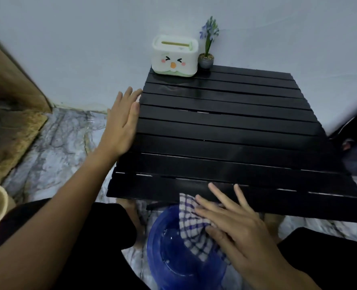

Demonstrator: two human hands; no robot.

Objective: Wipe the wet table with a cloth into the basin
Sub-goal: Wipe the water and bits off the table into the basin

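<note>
Head view: we are dragging the checked cloth (196, 229) off the black table (225, 147) near edge over the blue basin (173, 260), right hand (236, 225) pressing flat-fingered, left hand (121, 126) open, bracing the table's side; we are keeping pressure even so water is falling into the basin
</note>
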